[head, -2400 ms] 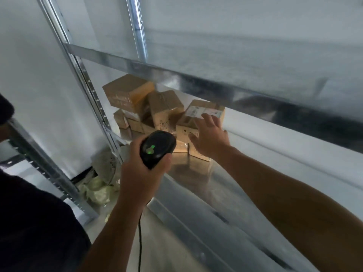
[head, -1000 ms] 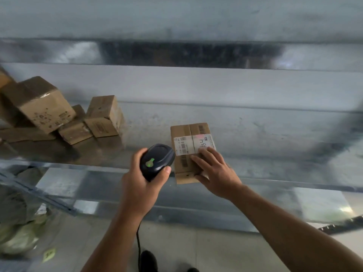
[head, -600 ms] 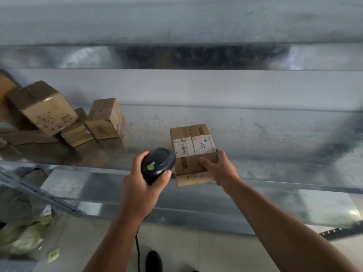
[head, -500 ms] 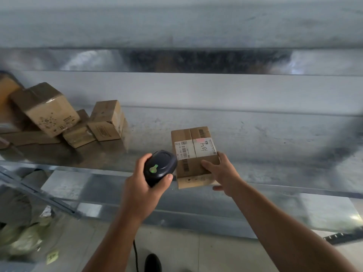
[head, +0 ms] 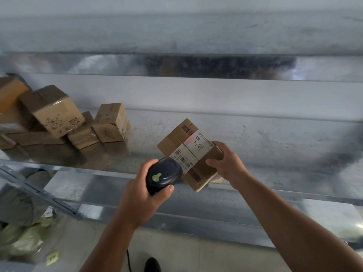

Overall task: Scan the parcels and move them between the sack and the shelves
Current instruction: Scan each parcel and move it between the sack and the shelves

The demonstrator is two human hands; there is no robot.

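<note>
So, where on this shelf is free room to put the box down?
The shelf is bare to the right of the right hand holding the box, and between that box and the pile of boxes. The left end is crowded.

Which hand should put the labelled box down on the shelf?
The right hand, probably. It grips the box, tilted at the front edge of the shelf. The left hand is full, wrapped round the scanner.

- A galvanised metal shelf (head: 265, 134) spans the view, dully reflective.
- Behind the shelf stands a pale grey wall (head: 196, 93).
- Below the shelf lies a light tiled floor (head: 206, 256), with a yellow note (head: 52, 257) on it.
</note>
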